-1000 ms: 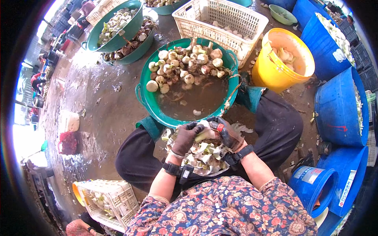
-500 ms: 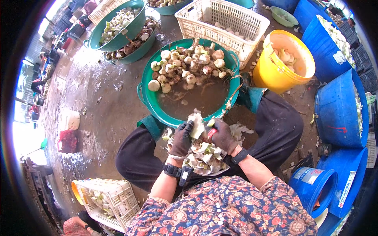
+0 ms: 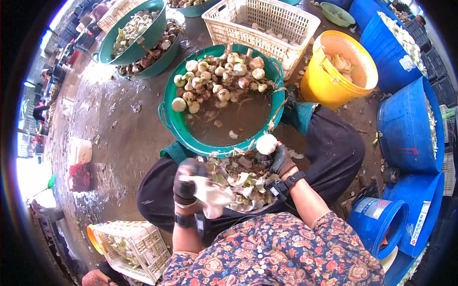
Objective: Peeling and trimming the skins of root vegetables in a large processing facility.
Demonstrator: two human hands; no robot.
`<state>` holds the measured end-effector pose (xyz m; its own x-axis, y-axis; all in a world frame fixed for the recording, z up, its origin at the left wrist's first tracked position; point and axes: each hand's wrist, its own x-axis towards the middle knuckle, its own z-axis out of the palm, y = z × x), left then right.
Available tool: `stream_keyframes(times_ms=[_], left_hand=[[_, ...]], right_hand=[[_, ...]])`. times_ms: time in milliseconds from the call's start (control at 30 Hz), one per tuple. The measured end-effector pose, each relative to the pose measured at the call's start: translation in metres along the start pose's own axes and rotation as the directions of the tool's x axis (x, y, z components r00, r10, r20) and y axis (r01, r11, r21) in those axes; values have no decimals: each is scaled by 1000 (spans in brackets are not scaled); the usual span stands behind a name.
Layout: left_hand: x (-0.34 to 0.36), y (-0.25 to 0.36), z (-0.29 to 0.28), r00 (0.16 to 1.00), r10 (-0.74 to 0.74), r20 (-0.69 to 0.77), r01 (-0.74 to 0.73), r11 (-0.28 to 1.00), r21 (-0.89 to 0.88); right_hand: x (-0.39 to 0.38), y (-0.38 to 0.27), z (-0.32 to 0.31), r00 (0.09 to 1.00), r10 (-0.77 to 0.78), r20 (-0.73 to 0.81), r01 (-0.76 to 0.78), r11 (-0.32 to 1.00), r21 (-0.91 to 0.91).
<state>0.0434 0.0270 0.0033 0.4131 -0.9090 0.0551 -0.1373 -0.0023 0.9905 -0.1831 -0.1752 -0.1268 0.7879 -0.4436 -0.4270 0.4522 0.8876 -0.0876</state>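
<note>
Hands apart, the right hand grips a garlic bulb near the green basin; the left hand blurs against garlic peel, grip unclear.

A wet, dirt-brown floor strewn with scraps shines white at upper left; bright white daylight glares along the left edge.

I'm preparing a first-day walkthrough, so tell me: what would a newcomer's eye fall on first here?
Probably the big green basin at upper centre, with its heap of pale bulbs. Next might come the bright yellow bucket to its right and the blue tubs along the right side. Nearer, a smooth white bulb stands out in the right grip, by the basin's near rim.
</note>
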Motion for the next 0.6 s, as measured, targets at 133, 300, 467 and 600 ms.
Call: stream_keyframes(times_ms=[133, 300, 467, 600], left_hand=[[40, 34, 43, 817, -432, 382, 311, 888, 339], [102, -64, 45, 931, -333, -151, 366, 840, 400], [216, -114, 53, 755, -640, -142, 640, 767, -51], [273, -197, 36, 625, -741, -246, 586, 654, -478]], right_hand=[[1, 3, 30, 980, -52, -194, 13, 981, -196], [-11, -33, 106, 973, -206, -106, 150, 909, -389], [-32, -107, 145, 894, -367, 258, 405, 907, -115], [-1, -67, 116, 967, -247, -68, 197, 887, -417]])
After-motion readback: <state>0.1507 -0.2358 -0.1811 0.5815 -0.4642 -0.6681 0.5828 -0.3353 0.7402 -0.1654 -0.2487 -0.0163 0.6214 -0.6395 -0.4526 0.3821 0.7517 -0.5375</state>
